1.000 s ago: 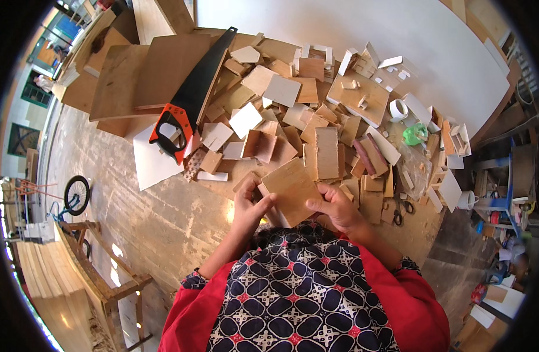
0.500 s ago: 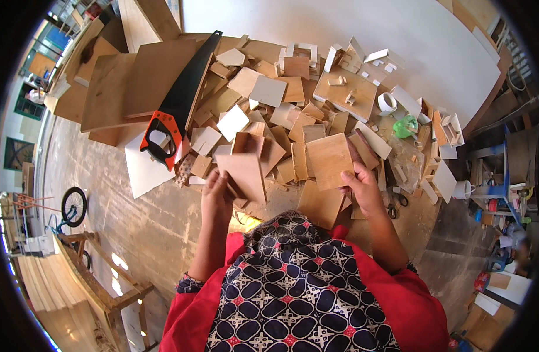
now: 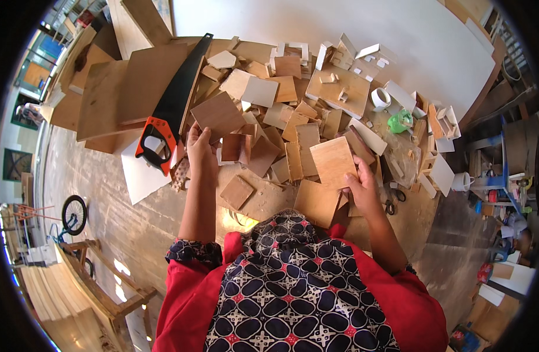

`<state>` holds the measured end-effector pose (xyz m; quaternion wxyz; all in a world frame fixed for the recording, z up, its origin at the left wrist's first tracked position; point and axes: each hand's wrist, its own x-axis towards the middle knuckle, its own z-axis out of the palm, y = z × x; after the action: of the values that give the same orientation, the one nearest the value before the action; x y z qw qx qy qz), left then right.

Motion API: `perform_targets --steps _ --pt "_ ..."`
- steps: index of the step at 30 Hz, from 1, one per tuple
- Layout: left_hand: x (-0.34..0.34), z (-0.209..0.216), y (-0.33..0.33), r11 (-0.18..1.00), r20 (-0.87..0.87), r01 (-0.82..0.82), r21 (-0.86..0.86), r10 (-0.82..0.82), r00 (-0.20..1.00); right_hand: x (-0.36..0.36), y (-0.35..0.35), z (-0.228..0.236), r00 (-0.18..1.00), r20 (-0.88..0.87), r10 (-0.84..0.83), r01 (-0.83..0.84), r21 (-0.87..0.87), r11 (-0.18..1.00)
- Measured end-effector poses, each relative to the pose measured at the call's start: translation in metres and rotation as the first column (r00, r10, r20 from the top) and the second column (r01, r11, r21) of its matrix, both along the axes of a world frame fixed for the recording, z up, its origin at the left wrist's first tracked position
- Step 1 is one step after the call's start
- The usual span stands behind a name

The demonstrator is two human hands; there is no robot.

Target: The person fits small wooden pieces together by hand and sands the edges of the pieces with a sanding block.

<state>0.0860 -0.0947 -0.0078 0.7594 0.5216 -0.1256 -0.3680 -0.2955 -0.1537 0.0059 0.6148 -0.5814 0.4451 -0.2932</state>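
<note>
Two flat panels are held up apart, one per hand, over a brown work surface [image 3: 263,206]. The left hand [image 3: 200,145] pinches the lower edge of a thin, dark-brown square wooden panel [image 3: 218,115] toward the surface's left side, near a black-bladed handsaw with an orange handle [image 3: 155,145]. The right hand [image 3: 363,186] grips the lower right corner of a light-tan square wooden panel [image 3: 333,159], thumb on its face, right of centre. Below that, toward the near edge, lies a tan plywood piece [image 3: 315,202]; a small brown square block [image 3: 236,192] lies further left. The step in hand looks like handling both panels separately; moving either would call for a steady pinch, clear of the loose offcuts [image 3: 260,92] beyond.
</note>
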Motion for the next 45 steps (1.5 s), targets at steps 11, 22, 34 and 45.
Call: perform_targets --steps 11,22,34,45 --pt "-0.099 0.056 0.026 0.939 0.647 0.291 0.183 -0.338 0.684 0.027 0.016 0.022 0.995 0.014 -0.094 0.094 -0.290 0.952" --pt "-0.130 0.044 0.031 0.766 -0.509 0.492 -0.412 -0.642 0.573 0.070 0.024 0.059 0.946 -0.185 0.265 -0.314 -0.721 0.618" --pt "-0.122 0.040 0.042 0.785 -0.521 0.394 -0.479 -0.615 0.592 0.015 0.031 0.028 0.677 -0.713 0.181 -0.562 -0.343 0.752" --pt "-0.093 0.019 0.074 0.863 -0.526 0.231 -0.449 -0.464 0.713 0.010 -0.005 0.003 0.850 -0.494 0.183 -0.346 -0.262 0.901"
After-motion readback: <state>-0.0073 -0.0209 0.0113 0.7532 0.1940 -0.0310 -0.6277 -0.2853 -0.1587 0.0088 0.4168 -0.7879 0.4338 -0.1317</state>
